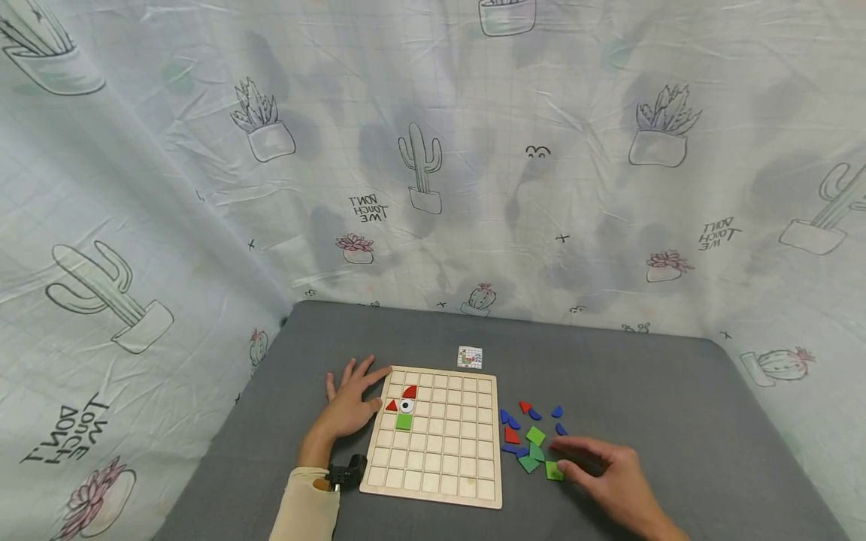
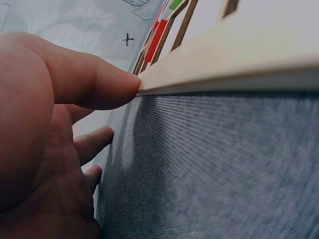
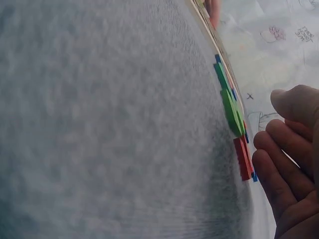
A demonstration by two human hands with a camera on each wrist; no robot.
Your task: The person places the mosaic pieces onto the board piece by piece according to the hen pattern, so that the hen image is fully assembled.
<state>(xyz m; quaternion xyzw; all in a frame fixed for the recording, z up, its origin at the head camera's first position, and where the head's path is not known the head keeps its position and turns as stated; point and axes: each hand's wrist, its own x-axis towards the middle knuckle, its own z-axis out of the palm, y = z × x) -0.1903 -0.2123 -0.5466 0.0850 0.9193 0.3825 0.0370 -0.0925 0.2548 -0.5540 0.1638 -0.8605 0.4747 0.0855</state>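
Observation:
A wooden grid board (image 1: pixel 433 500) lies on the grey table. My left hand (image 1: pixel 348 406) is at its left side, fingers spread, with the thumb touching the board's edge, as the left wrist view also shows. On the board sit a red quarter-round piece (image 1: pixel 410 391), a red triangle (image 1: pixel 392 406), a white tile with a black-dotted circle (image 1: pixel 406 406) and a green square (image 1: pixel 404 421). My right hand (image 1: pixel 612 469) hovers at the loose pieces, thumb and fingers apart, holding nothing. Its thumb tip is beside a light green square (image 1: pixel 554 471); a red piece (image 3: pixel 242 159) lies near its fingers.
Several loose blue, red and green pieces, among them another green square (image 1: pixel 536 435) and a red one (image 1: pixel 511 435), are scattered right of the board. A small printed card (image 1: pixel 470 357) lies behind it. A cactus-print curtain (image 1: pixel 473 188) surrounds the table (image 1: pixel 643 383).

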